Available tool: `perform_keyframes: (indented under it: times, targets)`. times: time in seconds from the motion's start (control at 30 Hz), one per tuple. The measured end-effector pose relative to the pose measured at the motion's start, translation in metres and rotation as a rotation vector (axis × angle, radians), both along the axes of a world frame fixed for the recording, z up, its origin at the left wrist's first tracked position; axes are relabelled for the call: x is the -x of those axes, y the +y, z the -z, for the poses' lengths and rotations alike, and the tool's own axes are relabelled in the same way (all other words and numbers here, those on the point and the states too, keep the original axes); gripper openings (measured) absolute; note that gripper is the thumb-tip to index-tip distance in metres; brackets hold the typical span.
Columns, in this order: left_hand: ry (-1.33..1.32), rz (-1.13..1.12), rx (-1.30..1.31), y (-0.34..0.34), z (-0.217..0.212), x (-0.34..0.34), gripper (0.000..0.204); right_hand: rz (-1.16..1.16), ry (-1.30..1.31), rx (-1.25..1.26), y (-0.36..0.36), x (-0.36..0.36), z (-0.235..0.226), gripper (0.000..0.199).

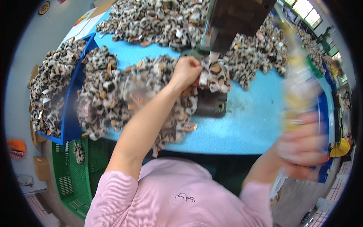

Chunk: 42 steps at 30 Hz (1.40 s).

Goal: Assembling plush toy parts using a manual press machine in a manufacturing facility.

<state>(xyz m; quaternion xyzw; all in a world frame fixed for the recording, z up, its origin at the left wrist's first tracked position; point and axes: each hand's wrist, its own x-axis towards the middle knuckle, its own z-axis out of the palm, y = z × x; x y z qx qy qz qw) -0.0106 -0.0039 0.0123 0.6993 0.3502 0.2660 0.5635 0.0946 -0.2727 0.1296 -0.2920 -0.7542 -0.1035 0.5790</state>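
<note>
Gripping a blurred yellow-and-white bar [297,90] at three o'clock from the machine's base [211,105], the right hand [302,143] appears wrapped round it. The left hand [187,71] is clenched at the left edge of a plush piece [216,77], seemingly pinching it. That piece lies over the base, so it looks mid-process. Many others lie about: heaps at nine [104,89], eleven [155,19] and one o'clock [245,53], plus a loaded blue bin [72,109] farther toward nine. Which are finished, one cannot tell.
</note>
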Motion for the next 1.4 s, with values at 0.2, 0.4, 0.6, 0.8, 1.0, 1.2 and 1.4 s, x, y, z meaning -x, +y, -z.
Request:
perform_keyframes:
  times: [0.2,0.4,0.6,0.8,1.0,1.2,1.4]
  targets:
    - [-0.173,0.034,0.310,-0.027,-0.024,0.016,0.025,0.236,0.768,0.214,0.050,-0.027,0.017,0.030]
    - [-0.504,0.036,-0.009,-0.049,-0.053,0.013,0.014,0.490,0.580,0.496,0.138,0.043,0.076,0.030]
    - [-0.160,-0.018,-0.556,-0.038,-0.100,0.113,0.029,-0.197,0.812,0.678,0.115,0.015,0.042,0.036]
    - [0.659,-0.146,-0.997,0.032,-0.041,0.173,0.027,1.221,0.254,0.778,0.106,-0.174,0.166,0.021]
    - [0.241,-0.202,-1.097,-0.020,-0.100,0.132,0.025,1.167,0.425,1.048,0.100,-0.177,0.166,0.016]
    - [-0.091,0.457,-0.483,-0.084,-0.078,0.043,0.033,1.287,0.626,0.796,0.098,-0.196,0.191,0.030]
    - [-0.052,0.338,-0.352,-0.080,-0.046,-0.006,0.052,0.659,0.802,0.804,0.082,-0.102,0.084,0.043]
